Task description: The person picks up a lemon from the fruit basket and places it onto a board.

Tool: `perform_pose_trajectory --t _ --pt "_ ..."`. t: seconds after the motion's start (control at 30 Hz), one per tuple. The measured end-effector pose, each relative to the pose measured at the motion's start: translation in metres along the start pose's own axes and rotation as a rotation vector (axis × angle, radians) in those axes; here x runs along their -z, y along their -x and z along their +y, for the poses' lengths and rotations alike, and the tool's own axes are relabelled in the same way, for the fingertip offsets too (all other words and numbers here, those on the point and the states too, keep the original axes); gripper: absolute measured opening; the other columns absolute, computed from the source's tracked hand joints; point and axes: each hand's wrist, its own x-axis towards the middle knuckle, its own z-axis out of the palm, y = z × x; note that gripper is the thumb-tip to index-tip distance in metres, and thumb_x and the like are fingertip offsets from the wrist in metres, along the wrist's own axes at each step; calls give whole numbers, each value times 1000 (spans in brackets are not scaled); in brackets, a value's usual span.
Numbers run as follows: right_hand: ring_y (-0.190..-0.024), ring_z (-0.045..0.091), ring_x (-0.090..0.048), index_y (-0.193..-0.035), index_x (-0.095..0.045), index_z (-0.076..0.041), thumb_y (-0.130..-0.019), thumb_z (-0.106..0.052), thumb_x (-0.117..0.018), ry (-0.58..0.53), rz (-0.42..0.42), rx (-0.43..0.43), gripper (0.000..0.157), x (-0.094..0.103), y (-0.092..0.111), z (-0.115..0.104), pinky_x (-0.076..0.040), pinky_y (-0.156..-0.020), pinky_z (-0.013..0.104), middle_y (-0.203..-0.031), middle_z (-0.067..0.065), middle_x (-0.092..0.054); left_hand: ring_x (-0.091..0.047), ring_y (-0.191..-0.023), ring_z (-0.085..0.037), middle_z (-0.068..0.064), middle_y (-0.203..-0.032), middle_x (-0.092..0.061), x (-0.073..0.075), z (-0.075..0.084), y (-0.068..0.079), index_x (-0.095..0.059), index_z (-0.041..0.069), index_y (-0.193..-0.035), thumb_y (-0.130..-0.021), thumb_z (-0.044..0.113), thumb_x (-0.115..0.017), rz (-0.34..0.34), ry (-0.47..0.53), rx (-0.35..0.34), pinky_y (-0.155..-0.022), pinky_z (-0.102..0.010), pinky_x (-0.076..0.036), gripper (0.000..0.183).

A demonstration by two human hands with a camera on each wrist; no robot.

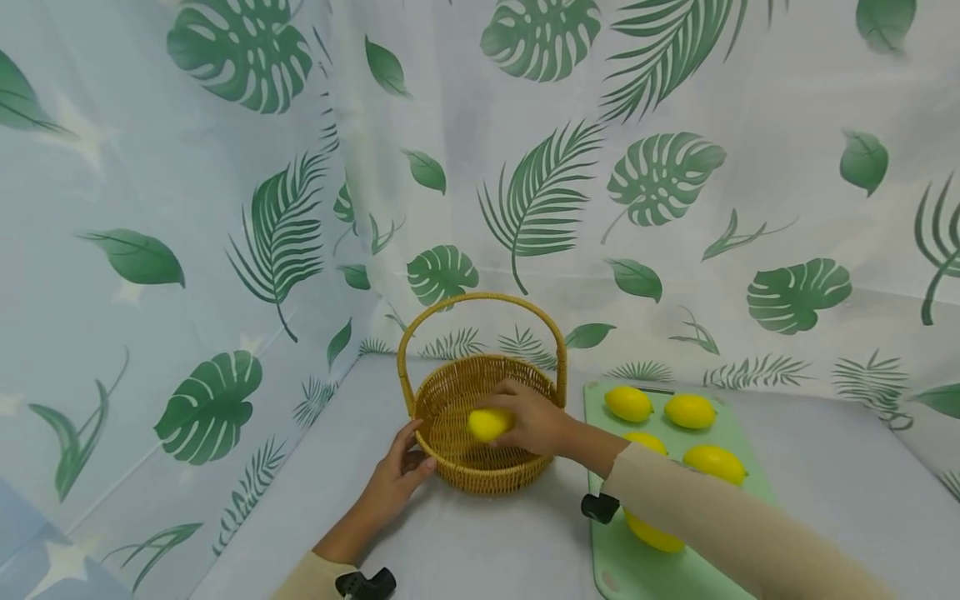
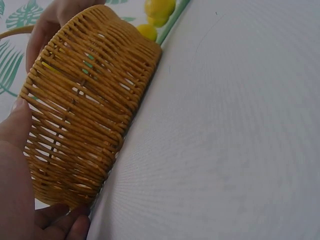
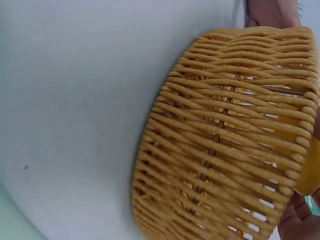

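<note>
A round wicker basket [image 1: 491,481] with a tall arched handle stands upright on the white surface. My right hand [image 1: 528,417] reaches over its near right side and grips a yellow lemon [image 1: 489,424] above the basket's inside. At the basket's left edge, my left hand [image 1: 393,475] holds the side wall, thumb and fingers spread around it. The left wrist view shows the thumb against the woven wall [image 2: 85,110] and the fingertips low beside it. Through the weave in the right wrist view, the lemon [image 3: 309,172] shows partly; most of the right hand is hidden there.
Right of the basket lies a light green cutting board [image 1: 611,567] with several lemons [image 1: 690,411] on it, some partly covered by my right sleeve [image 1: 697,508]. Leaf-patterned white curtains [image 1: 540,275] rise behind and at the left.
</note>
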Motion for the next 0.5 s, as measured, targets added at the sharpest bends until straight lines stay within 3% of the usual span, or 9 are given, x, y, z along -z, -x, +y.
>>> perform_pose_trajectory --t 0.2,0.5 --pt "-107 18 -49 -130 -63 -30 -79 -27 -84 -11 19 -9 55 6 13 7 -46 -90 36 -126 -4 -47 -56 -115 -36 -29 -146 -37 7 35 7 -23 11 -154 -98 24 -62 -34 30 6 -94 -50 -47 70" --pt "-108 20 -48 -131 -63 -24 -79 -25 -83 -70 50 15 56 18 31 10 -47 -90 41 -123 -3 -48 -57 -115 -35 -30 -146 -37 9 34 7 -22 15 -154 -99 22 -60 -49 31 -31 -95 -51 -46 67"
